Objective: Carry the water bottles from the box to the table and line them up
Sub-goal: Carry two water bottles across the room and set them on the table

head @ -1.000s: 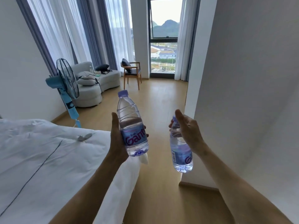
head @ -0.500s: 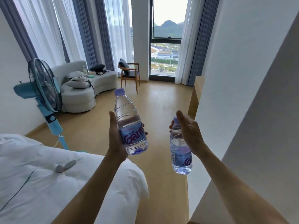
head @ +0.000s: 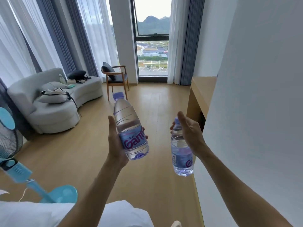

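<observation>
head view. left hand (head: 117, 145) wrapped round the lower half of left bottle (head: 131, 128), thumb up one side, fingertips showing past the label; bottle tilted a little, cap away from the body. right hand (head: 191, 133) closed on the neck and shoulder of right bottle (head: 182, 154), which hangs below the grip, near upright. bottles apart, both in the air over the floor (head: 155, 177).

progress, judged: mid-carry. box not in view. wooden table (head: 200, 89) ahead of the right hand, partly hidden by the wall (head: 246, 112); visible top shows no bottles. setting down and lining up not yet done; count left in the box cannot be told.

contents: both bottles capped, clear water inside, air gap near the top of each.
</observation>
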